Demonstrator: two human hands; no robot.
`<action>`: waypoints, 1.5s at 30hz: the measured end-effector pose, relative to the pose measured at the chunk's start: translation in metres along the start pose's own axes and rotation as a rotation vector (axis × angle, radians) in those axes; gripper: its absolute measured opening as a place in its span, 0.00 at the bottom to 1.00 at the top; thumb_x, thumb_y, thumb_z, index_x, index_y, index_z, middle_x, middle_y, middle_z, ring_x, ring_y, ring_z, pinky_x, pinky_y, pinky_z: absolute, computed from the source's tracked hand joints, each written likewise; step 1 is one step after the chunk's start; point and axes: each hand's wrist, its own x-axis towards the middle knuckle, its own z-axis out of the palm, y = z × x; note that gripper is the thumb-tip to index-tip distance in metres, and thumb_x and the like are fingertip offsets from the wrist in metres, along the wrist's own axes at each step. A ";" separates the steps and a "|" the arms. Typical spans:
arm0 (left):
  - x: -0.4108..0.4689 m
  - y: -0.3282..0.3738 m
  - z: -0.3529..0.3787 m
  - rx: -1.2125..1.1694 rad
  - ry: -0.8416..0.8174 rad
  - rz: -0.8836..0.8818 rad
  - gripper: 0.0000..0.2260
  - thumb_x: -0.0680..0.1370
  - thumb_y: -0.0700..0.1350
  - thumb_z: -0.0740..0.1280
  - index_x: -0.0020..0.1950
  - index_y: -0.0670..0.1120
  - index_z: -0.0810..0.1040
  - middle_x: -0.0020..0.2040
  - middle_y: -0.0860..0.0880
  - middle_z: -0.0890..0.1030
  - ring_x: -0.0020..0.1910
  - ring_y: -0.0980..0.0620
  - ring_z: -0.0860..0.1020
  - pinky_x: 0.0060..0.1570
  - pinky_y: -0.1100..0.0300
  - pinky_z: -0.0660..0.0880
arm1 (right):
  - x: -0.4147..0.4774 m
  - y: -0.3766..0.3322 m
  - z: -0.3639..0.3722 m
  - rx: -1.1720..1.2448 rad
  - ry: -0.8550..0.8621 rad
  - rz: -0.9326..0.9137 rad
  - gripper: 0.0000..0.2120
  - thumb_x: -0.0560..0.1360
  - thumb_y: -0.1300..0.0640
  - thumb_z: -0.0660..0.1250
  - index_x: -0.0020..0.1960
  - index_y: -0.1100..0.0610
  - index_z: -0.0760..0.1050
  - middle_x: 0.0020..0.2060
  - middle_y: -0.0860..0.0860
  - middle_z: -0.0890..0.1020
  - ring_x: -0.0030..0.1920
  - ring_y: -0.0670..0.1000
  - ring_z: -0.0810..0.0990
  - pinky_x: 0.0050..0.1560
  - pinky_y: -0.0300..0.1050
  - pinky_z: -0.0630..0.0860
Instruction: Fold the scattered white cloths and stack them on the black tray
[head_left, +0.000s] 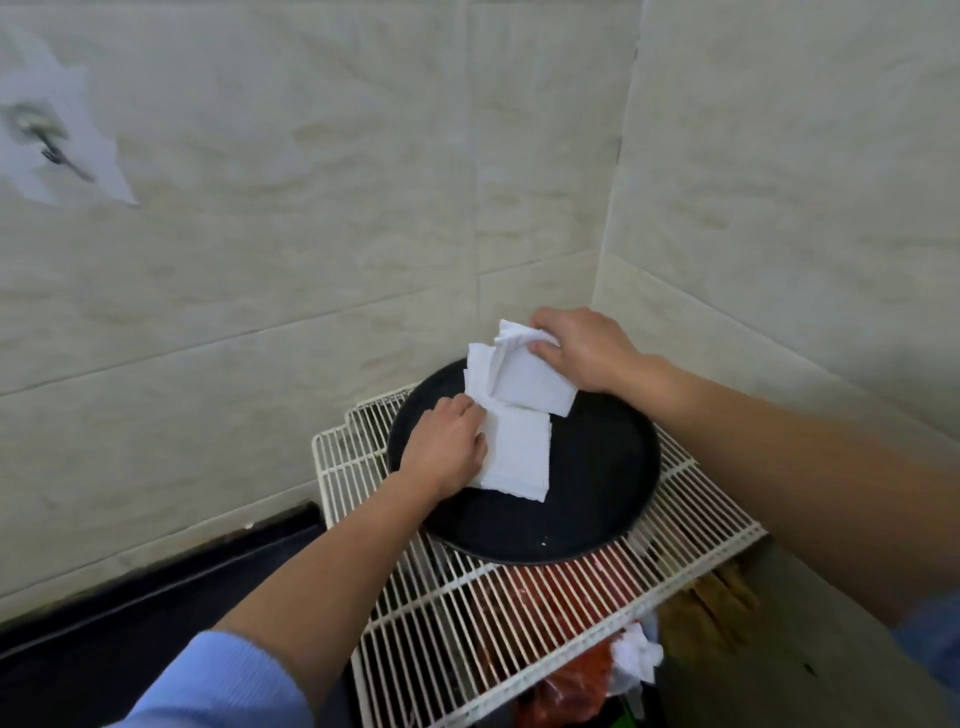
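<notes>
Nearest, a crumpled cloth (635, 656) is seen under the wire rack (467, 623). On the black tray (602, 467) the folded stack (519, 452) is gripped at its L edge by the left hand (447, 447), fingers curled. Just beyond, overlapping the stack's far edge, a folded cloth (535, 387) is pinched by the right hand (584, 353), tilted. A short drop nearward is judged enough. Tray bare to the R; wall (363, 234) close behind.

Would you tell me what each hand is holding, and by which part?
The right hand pinches a white cloth by its far corner; the left hand holds the folded stack at its left edge.
</notes>
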 end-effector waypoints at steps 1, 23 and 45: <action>0.003 -0.001 0.004 0.015 -0.023 0.006 0.15 0.78 0.47 0.60 0.63 0.44 0.73 0.63 0.45 0.72 0.58 0.44 0.71 0.53 0.49 0.71 | 0.008 0.002 0.005 0.012 -0.028 -0.024 0.10 0.79 0.49 0.60 0.55 0.54 0.73 0.48 0.53 0.79 0.47 0.57 0.76 0.40 0.47 0.65; 0.032 0.000 0.017 0.144 -0.107 -0.095 0.20 0.80 0.53 0.53 0.67 0.45 0.71 0.72 0.49 0.67 0.68 0.45 0.65 0.62 0.50 0.63 | 0.105 0.057 0.098 0.111 -0.242 -0.026 0.18 0.76 0.50 0.66 0.64 0.52 0.71 0.60 0.51 0.77 0.60 0.56 0.75 0.55 0.50 0.73; -0.019 -0.042 -0.022 0.063 0.030 -0.151 0.20 0.80 0.51 0.59 0.70 0.46 0.68 0.68 0.47 0.71 0.66 0.46 0.68 0.66 0.51 0.65 | 0.058 0.013 0.085 -0.097 -0.165 -0.257 0.25 0.81 0.42 0.53 0.75 0.49 0.60 0.76 0.51 0.59 0.75 0.52 0.58 0.72 0.52 0.57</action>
